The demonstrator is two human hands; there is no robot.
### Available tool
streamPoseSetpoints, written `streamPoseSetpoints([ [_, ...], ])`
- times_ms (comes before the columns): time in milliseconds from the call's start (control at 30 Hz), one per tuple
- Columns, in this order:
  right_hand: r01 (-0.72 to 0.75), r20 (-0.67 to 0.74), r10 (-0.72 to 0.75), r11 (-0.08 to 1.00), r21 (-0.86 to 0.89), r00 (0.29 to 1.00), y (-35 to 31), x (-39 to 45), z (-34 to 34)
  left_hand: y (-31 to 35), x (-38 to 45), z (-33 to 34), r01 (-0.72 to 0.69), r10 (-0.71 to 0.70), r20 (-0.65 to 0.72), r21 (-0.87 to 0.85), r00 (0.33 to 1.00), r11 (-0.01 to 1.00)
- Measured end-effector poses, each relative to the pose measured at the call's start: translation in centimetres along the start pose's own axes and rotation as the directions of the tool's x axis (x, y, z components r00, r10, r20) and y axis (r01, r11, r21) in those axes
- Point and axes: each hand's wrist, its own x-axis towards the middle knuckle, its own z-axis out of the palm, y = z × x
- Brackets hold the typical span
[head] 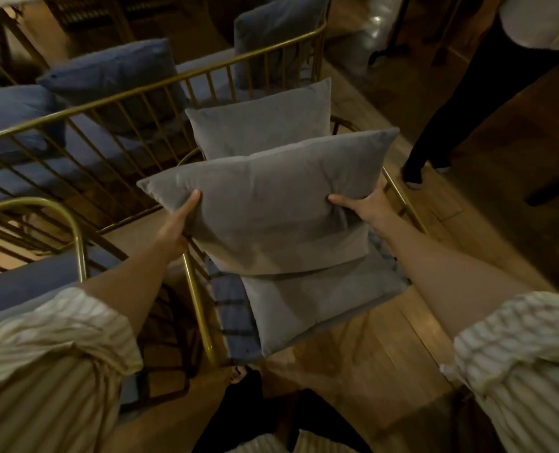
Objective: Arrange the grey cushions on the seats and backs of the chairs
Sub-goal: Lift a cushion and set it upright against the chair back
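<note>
I hold a grey cushion (pixel 265 197) in the air over a gold-framed chair (pixel 198 305). My left hand (pixel 181 220) grips its left edge and my right hand (pixel 356 206) grips its right side, thumbs on top. Behind it a second grey cushion (pixel 262 122) stands upright against the chair's back. Below it a third grey cushion (pixel 307 305) lies flat on the chair's blue seat pad (pixel 229 308). The held cushion hides the middle of the chair.
A long gold-railed bench (pixel 115 103) with blue cushions (pixel 115 76) runs along the left and back. Another gold chair with a blue seat (pixel 59 243) is at my left. A person in dark trousers (pixel 448 116) stands at the right on the wooden floor (pixel 386 371).
</note>
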Motion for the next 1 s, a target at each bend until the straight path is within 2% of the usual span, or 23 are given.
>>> streamPoseSetpoints([
  [67, 0.043, -0.073, -0.039, 0.998, 0.048, 0.997, -0.2, -0.5, 0.0, 1.2, -0.5, 0.0, -0.082, 0.084, -0.021, 0.075, 0.996, 0.994],
  [167, 0.104, -0.129, -0.097, 0.993, 0.054, 0.987, -0.8, -1.6, -0.2, 2.8, -1.9, -0.1, -0.193, 0.198, -0.051, 0.084, 0.979, 0.978],
  [333, 0.193, -0.129, -0.183, 0.979, 0.072, 0.975, -3.7, -3.8, -0.2, 5.9, -6.1, -2.8, -0.255, 0.255, -0.091, 0.011, 0.963, 0.967],
  [500, 0.303, -0.107, -0.291, 0.943, 0.136, 0.951, -7.2, -6.8, 2.8, 8.4, -11.0, -7.7, -0.32, 0.322, -0.209, 0.043, 0.923, 0.946],
  [600, 0.317, -0.062, -0.311, 0.933, 0.172, 0.948, -9.4, -9.4, 6.1, 8.8, -14.4, -11.0, -0.371, 0.367, -0.258, 0.037, 0.893, 0.928],
  [733, 0.314, 0.048, -0.335, 0.917, 0.247, 0.941, -12.6, -13.7, 12.0, 9.2, -18.7, -17.6, -0.436, 0.412, -0.395, 0.03, 0.821, 0.899],
  [833, 0.305, 0.152, -0.359, 0.906, 0.293, 0.921, -14.8, -17.6, 17.8, 8.8, -22.8, -24.4, -0.462, 0.433, -0.449, 0.051, 0.781, 0.885],
  [1000, 0.314, 0.25, -0.403, 0.89, 0.33, 0.881, -17.8, -25.1, 28.8, 7.9, -28.9, -37.4, -0.473, 0.438, -0.557, 0.09, 0.705, 0.876],
])
